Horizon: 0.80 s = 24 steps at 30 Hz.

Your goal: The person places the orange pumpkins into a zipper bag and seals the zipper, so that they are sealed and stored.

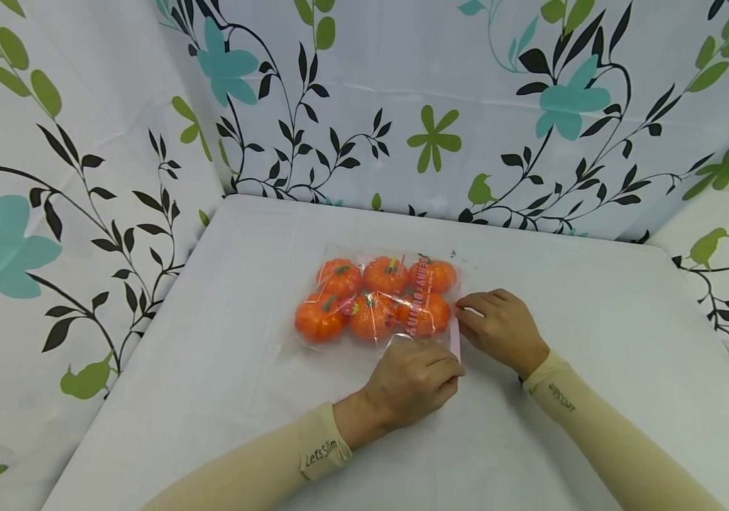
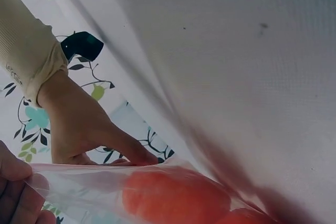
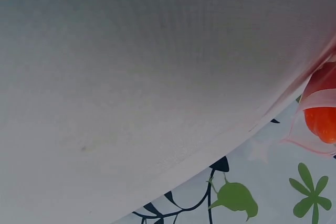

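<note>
A clear plastic bag with a pink strip along its right edge (image 1: pixel 456 339) lies flat on the table. Inside it, several small orange toy pumpkins (image 1: pixel 319 318) sit in two rows. My left hand (image 1: pixel 412 380) pinches the strip at the bag's near right corner. Farther up the same edge, my right hand (image 1: pixel 501 330) holds it between thumb and fingers. In the left wrist view the bag's edge (image 2: pixel 94 167) stretches taut between both hands. The right wrist view catches only a pumpkin (image 3: pixel 323 121) in the bag; the right hand's fingers are out of that frame.
A white cloth covers the table (image 1: pixel 211 341). Behind it and at both sides hangs a curtain (image 1: pixel 364 92) printed with leaves, flowers and birds. The table's far edge runs just behind the bag.
</note>
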Tool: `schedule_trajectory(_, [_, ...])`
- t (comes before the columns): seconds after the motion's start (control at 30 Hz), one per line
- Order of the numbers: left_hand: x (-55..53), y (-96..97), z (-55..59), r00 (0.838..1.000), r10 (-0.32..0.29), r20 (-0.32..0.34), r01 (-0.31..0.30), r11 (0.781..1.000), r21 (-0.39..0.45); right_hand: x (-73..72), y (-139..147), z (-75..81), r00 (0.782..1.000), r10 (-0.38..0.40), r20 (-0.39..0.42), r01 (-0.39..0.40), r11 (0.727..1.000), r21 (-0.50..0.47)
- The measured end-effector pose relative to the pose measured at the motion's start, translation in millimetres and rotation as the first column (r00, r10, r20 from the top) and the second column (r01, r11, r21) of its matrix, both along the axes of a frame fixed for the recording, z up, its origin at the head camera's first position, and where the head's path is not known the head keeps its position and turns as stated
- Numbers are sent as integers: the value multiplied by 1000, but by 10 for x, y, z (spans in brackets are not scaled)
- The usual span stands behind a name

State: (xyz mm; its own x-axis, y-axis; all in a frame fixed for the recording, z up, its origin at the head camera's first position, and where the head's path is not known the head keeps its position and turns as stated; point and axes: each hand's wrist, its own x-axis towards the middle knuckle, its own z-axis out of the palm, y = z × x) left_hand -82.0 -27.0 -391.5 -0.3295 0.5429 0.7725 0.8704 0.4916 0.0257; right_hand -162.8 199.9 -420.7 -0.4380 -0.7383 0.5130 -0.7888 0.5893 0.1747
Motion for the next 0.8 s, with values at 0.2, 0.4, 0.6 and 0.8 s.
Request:
schedule_trajectory(0.2, [12, -1, 26, 1000, -15, 3, 15, 999, 32, -96, 39, -36, 999, -51, -2, 51, 999, 2])
schedule_trajectory(0.4, [23, 0, 44, 1000, -29, -2, 29, 997, 70, -203, 76, -39, 995, -103, 11, 103, 995, 4])
schedule_trajectory(0.6, [30, -12, 72, 999, -42, 20, 40, 996, 84, -300, 80, 26, 987, -154, 48, 151, 987, 49])
schedule_trajectory(0.8, [6, -10, 105, 998, -47, 43, 43, 995, 90, -445, 62, 106, 973, -221, 60, 213, 970, 121])
